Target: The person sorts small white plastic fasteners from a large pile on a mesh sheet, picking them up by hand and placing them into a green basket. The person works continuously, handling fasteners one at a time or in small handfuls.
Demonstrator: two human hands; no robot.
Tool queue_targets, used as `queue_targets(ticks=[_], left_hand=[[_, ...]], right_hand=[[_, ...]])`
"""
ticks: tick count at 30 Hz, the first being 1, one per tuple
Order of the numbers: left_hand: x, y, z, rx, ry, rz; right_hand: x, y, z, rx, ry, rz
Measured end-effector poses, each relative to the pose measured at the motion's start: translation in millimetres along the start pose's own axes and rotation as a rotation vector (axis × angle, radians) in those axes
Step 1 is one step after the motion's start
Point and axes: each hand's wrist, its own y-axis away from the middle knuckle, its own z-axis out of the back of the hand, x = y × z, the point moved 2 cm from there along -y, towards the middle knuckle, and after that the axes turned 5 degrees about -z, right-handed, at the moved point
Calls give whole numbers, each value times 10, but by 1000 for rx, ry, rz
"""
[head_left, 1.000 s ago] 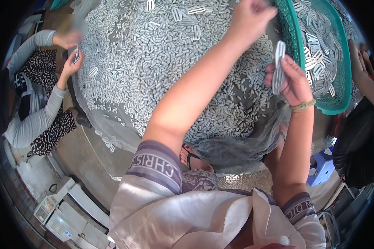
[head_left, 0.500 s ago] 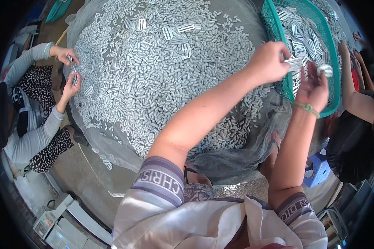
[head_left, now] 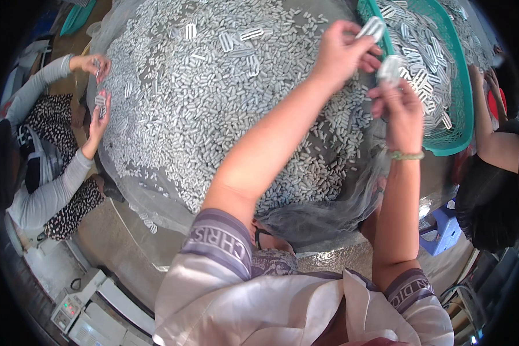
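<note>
My left hand [head_left: 341, 55] pinches one flat, silvery slotted buckle [head_left: 372, 30] between thumb and fingers, beside the near-left rim of the green plastic basket [head_left: 466, 109]. Just below it, my right hand [head_left: 399, 109] is closed on another slotted buckle piece [head_left: 390, 69]; motion smears it, and I cannot tell whether it is one or several. Many similar slotted buckles [head_left: 421, 86] fill the basket. To the left spreads a wide heap of small silvery pellet-like pieces [head_left: 225, 121], with a few slotted buckles [head_left: 228, 41] lying on top.
Translucent netting [head_left: 323, 222] rings the heap. At the left, a co-worker's hands [head_left: 100, 109] hold slotted pieces over the heap's edge. Another person's arm [head_left: 490, 132] is beyond the basket on the right. A blue plastic stool [head_left: 441, 230] stands at the lower right.
Both my hands have moved left from over the basket to its left rim, my left hand also farther up, each still holding metal. The co-worker's hands at the left have shifted slightly.
</note>
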Motion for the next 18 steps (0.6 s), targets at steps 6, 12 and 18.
queue_targets(ticks=[6,12,18], left_hand=[[157,867,751,-15,-42,367],[431,1556,1025,26,-425,581],[557,1861,861,197,-1213,390]], right_hand=[[-881,285,-260,403,180,-535],[-1551,465,-105,569,405,-869],[-1697,519,-77,617,503,-846]])
